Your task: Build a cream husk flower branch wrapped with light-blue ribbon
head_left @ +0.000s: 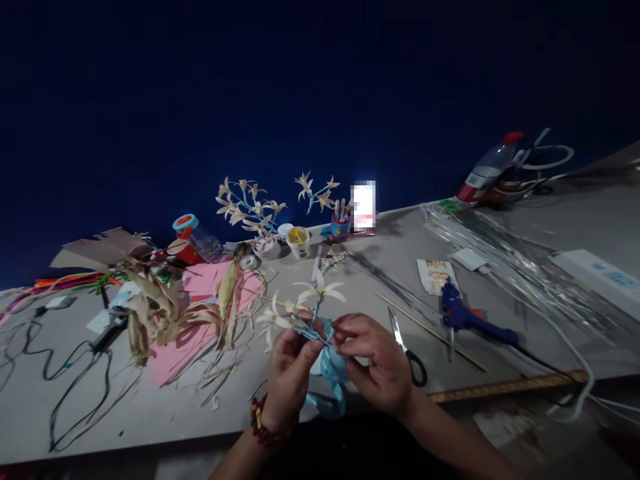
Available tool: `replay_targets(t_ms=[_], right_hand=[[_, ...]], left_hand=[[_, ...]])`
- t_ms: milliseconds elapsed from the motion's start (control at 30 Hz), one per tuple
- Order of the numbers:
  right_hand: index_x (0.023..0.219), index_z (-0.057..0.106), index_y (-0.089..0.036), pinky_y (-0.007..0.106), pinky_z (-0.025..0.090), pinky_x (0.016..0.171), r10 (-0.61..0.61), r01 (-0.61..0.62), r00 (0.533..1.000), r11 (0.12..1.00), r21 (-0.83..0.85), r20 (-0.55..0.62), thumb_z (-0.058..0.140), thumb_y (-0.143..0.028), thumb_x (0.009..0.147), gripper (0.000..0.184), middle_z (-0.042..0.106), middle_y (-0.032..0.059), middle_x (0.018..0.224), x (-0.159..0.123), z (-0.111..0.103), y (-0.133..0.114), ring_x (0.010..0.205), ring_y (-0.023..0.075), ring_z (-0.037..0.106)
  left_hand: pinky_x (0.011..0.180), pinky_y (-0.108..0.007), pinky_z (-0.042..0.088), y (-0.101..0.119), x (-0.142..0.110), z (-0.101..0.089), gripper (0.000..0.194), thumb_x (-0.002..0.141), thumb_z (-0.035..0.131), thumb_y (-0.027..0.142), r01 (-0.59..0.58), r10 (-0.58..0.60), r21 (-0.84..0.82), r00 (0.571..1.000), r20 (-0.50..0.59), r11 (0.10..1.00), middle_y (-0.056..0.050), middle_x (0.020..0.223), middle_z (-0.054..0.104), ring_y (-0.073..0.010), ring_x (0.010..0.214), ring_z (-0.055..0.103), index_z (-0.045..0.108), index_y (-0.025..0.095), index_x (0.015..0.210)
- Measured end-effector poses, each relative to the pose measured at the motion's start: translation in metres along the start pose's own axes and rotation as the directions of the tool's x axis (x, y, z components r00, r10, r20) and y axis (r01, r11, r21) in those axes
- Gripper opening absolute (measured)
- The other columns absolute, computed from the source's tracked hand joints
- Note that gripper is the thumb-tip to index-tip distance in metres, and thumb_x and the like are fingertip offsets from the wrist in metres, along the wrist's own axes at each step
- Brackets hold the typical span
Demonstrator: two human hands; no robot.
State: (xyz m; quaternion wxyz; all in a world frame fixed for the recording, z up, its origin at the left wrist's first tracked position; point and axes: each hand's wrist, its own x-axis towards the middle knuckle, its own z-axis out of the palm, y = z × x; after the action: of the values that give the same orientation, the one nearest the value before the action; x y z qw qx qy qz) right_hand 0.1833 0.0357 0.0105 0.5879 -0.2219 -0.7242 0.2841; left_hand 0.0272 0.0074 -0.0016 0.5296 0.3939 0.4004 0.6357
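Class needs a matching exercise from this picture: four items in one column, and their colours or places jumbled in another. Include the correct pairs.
Column one
1. Light-blue tape
2. Hot glue gun
3. Scissors
4. Plastic bottle

Column two
A. Black-handled, lying beside the right hand
B. Red-capped, tilted near the wall
C. Between the right hand and the left hand
D. Dark blue body, lying on the table

Pairs: 1-C, 2-D, 3-A, 4-B
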Motion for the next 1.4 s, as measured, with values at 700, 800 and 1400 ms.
replay_targets(t_ms=[700, 800, 1400], right_hand=[[0.078, 0.066, -0.022, 0.024, 0.056, 0.055, 0.566, -0.500, 0.815, 0.795, 0.343, -0.124, 0.078, -0.024, 0.082, 0.013, 0.069, 0.0011, 0.076, -0.005, -0.028, 0.009, 0.060, 0.0131, 0.064], [0.078, 0.072, -0.021, 0.029, 0.058, 0.058, 0.548, -0.508, 0.835, 0.805, 0.308, -0.055, 0.079, -0.024, 0.081, 0.009, 0.074, 0.0050, 0.079, -0.012, -0.026, 0.009, 0.065, 0.0176, 0.068], [0.073, 0.059, -0.022, 0.028, 0.046, 0.059, 0.457, -0.460, 0.886, 0.842, -0.281, -0.082, 0.054, -0.034, 0.098, 0.028, 0.062, 0.0001, 0.066, -0.012, -0.053, 0.024, 0.060, 0.0155, 0.059]], left_hand=[[0.080, -0.035, 0.053, -0.003, 0.006, -0.009, 0.025, 0.072, 0.083, 0.040, -0.065, 0.062, -0.069, 0.997, -0.046, 0.995, -0.004, 0.083, 0.069, -0.0199, 0.080, 0.065, 0.072, 0.019, 0.080], [0.082, -0.038, 0.053, -0.004, 0.007, -0.009, 0.026, 0.074, 0.081, 0.042, -0.120, 0.120, -0.042, 0.993, -0.004, 0.992, -0.003, 0.074, 0.065, -0.0207, 0.079, 0.063, 0.069, 0.020, 0.072], [0.087, -0.040, 0.051, 0.007, 0.013, -0.011, 0.028, 0.075, 0.081, 0.043, -0.155, 0.156, -0.099, 0.988, 0.008, 0.983, -0.001, 0.067, 0.057, -0.0179, 0.074, 0.057, 0.067, 0.020, 0.067]])
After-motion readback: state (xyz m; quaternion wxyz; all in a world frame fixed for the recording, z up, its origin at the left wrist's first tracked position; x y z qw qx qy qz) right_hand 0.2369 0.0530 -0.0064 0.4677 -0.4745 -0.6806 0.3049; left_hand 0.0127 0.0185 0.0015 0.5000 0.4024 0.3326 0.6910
